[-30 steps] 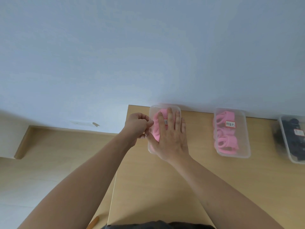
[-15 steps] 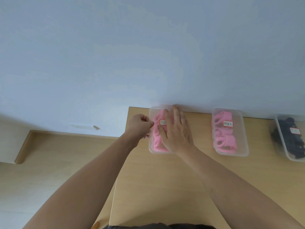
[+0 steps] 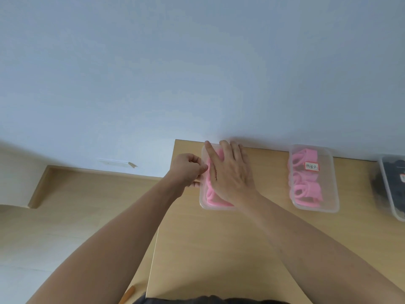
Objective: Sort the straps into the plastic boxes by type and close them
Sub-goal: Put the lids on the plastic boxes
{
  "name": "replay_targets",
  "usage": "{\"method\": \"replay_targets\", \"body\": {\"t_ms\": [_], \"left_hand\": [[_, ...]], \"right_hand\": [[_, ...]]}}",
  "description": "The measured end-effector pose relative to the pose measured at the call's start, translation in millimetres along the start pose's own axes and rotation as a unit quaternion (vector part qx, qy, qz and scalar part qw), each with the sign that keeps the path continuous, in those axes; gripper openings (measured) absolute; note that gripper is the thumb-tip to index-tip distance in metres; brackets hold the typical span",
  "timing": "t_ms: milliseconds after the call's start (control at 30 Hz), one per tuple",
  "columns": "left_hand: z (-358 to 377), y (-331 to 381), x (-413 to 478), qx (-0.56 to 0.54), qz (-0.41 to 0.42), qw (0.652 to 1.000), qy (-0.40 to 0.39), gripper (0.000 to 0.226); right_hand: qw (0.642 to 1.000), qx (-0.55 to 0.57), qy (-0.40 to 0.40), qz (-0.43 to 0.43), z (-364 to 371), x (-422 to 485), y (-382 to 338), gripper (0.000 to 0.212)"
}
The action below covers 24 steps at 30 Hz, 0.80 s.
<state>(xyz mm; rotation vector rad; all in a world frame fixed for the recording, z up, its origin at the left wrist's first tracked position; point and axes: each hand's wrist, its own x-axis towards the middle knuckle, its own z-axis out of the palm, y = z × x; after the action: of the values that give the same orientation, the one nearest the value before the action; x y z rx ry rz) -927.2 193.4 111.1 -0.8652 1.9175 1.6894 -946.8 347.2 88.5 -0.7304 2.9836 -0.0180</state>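
A clear plastic box (image 3: 215, 206) holding pink straps (image 3: 210, 193) lies at the far left of the wooden table (image 3: 219, 255). My right hand (image 3: 230, 174) lies flat on its lid with fingers spread, reaching the box's far end and hiding most of it. My left hand (image 3: 189, 170) is curled at the box's left rim, fingertips pinched on the edge. A second lidded box (image 3: 331, 194) with pink straps (image 3: 305, 189) and a red-bordered label (image 3: 311, 166) sits to the right. A third box (image 3: 390, 189) with black straps is cut off at the right edge.
The table's far edge meets a pale wall (image 3: 197, 73). The table's left edge runs just left of the box, with wooden floor (image 3: 76, 205) below. A small orange object (image 3: 127, 294) lies on the floor near my body.
My right hand has slid along the lid from the near part toward the far end. My left hand has stayed at the box's left edge.
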Motion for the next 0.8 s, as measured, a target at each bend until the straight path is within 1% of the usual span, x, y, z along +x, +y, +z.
{"method": "replay_targets", "body": {"t_ms": [100, 200, 333, 400, 467, 500, 567, 633, 667, 733, 800], "left_hand": [[-0.1, -0.1, 0.2, -0.015, -0.010, 1.000, -0.011, 0.006], [1.3, -0.7, -0.4, -0.023, -0.021, 0.999, -0.006, 0.005], [-0.9, -3.4, -3.9, -0.118, -0.075, 0.989, -0.046, 0.010], [-2.1, -4.1, -6.3, -0.141, -0.087, 0.985, -0.051, 0.011], [-1.0, -3.0, -7.9, -0.136, -0.074, 0.987, -0.037, 0.012], [0.2, -2.0, -9.2, -0.128, -0.065, 0.989, -0.027, 0.011], [3.8, -2.3, -10.3, -0.124, -0.054, 0.991, 0.000, 0.012], [6.5, -4.7, -11.5, -0.134, -0.056, 0.989, 0.019, 0.016], [8.0, -5.8, -11.6, -0.140, -0.060, 0.988, 0.021, 0.016], [10.8, -7.4, -11.1, -0.145, -0.064, 0.987, 0.023, 0.016], [11.3, -6.2, -11.3, -0.143, -0.060, 0.987, 0.028, 0.015]], "right_hand": [[1.000, 0.006, 0.011, 0.013, -3.9, 5.9, 0.3, 0.056], [1.000, 0.008, 0.016, 0.019, -6.6, 8.2, -2.1, 0.055], [1.000, 0.000, 0.003, 0.011, -7.7, 4.3, -1.1, 0.057], [1.000, -0.001, -0.012, 0.004, -11.0, 4.6, -0.4, 0.058], [1.000, 0.013, -0.022, -0.003, -13.2, 3.9, 1.8, 0.057], [0.999, 0.035, -0.023, 0.008, -13.6, 0.5, 3.0, 0.056], [0.993, 0.092, -0.009, 0.068, -11.7, -15.9, 4.3, 0.059], [0.983, 0.144, -0.004, 0.112, -5.6, -43.8, 0.6, 0.069], [0.981, 0.160, -0.013, 0.113, -1.6, -57.5, -1.7, 0.074], [0.979, 0.171, -0.024, 0.105, 5.3, -74.4, -3.1, 0.077], [0.980, 0.168, -0.010, 0.107, 8.6, -74.0, -3.4, 0.077]]}}
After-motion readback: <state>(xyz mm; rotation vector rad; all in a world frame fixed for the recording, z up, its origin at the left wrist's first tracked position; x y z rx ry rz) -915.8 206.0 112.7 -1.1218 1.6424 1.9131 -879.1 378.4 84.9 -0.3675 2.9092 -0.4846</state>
